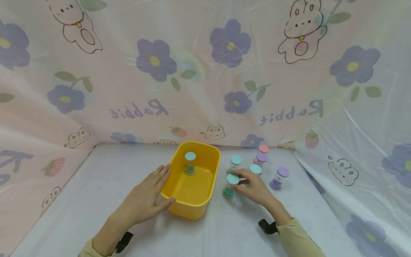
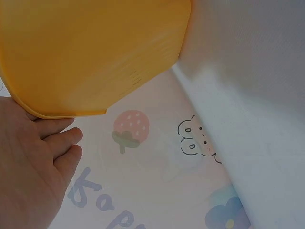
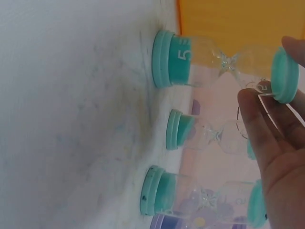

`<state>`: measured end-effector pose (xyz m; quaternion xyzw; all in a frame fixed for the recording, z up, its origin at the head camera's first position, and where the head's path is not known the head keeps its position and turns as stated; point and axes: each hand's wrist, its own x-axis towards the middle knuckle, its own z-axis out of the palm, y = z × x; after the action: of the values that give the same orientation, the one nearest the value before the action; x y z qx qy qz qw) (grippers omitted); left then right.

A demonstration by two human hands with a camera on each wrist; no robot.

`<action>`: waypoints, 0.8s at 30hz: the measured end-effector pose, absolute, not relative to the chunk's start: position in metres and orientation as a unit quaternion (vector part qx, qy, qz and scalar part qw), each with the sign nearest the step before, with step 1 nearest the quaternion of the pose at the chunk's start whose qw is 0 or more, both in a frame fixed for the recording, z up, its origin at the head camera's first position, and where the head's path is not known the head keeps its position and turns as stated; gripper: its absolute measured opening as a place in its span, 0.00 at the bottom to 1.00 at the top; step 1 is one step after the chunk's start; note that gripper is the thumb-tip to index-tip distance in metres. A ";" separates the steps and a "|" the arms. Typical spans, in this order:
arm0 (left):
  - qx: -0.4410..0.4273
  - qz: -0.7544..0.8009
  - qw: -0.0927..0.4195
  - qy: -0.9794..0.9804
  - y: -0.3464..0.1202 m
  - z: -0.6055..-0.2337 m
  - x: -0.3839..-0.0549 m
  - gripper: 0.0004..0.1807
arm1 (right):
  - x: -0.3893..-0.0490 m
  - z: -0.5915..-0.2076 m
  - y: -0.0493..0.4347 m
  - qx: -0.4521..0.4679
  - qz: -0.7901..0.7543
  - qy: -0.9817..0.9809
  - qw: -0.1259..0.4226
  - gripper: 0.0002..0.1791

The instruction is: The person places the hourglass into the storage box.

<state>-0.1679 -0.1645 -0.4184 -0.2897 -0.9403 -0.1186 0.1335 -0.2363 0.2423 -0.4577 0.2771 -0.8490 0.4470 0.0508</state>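
Observation:
My right hand pinches the teal cap of an hourglass that holds green sand and stands upright beside the bin. Fingers and thumb sit on opposite sides of that cap. Two more teal-capped hourglasses, one nearer the back and one partly behind the hand, stand close by. My left hand, fingers extended, rests against the left rim of a yellow bin. Inside the bin, toward its back, one teal-capped hourglass stands upright. In the left wrist view the fingertips touch the bin's outer wall.
Right of my right hand stands a purple-capped hourglass. Farther back are another purple one and a pink one. A white tabletop lies beneath, walled by a patterned curtain.

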 end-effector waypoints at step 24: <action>-0.289 -0.116 0.135 -0.941 -0.165 -0.420 -0.169 0.50 | -0.229 -0.441 0.240 0.301 0.459 -0.828 0.111 0.25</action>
<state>-0.1688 -0.1648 -0.4204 -0.2891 -0.9406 -0.1159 0.1354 -0.2285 0.2397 -0.4414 0.3013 -0.8282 0.4594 0.1107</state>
